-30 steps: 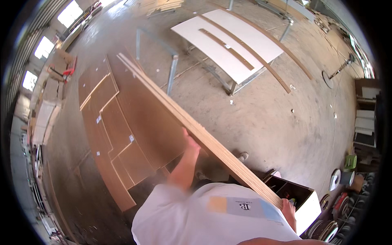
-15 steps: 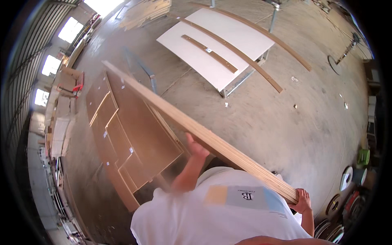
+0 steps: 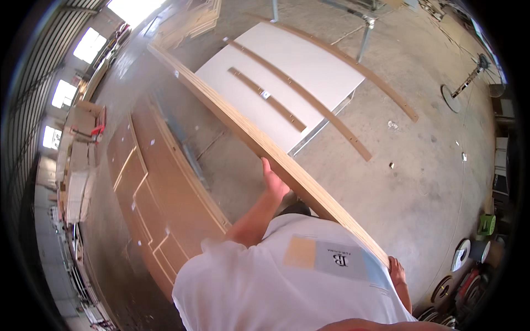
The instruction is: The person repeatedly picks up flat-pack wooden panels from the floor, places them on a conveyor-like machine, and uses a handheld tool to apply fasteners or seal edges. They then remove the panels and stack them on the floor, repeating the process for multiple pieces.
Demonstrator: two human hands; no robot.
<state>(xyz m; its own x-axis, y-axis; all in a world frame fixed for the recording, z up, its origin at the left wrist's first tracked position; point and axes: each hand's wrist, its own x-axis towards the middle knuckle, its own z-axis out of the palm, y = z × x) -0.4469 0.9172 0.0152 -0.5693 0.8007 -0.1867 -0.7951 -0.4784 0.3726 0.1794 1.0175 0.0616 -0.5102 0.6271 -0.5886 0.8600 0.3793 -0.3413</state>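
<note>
I carry a large brown wooden panel point(image 3: 165, 182) on edge; its pale plywood top edge point(image 3: 248, 129) runs from the upper left down to the lower right. My left hand point(image 3: 274, 181) grips that edge about midway along. My right hand point(image 3: 397, 273) holds the panel's near end at the lower right, beside my white shirt. The panel's brown face with routed rectangular outlines hangs down to my left.
A white tabletop point(image 3: 281, 77) on metal legs stands ahead with two thin wooden strips on it, and a long curved strip point(image 3: 353, 66) along its far edge. Concrete floor point(image 3: 430, 176) to the right. Reels and a green crate point(image 3: 486, 223) sit at the lower right. Stacked boards line the left wall.
The panel and I have moved toward the white table, which now looks larger and closer. My left hand keeps its grip on the edge; my right hand stays at the near end.
</note>
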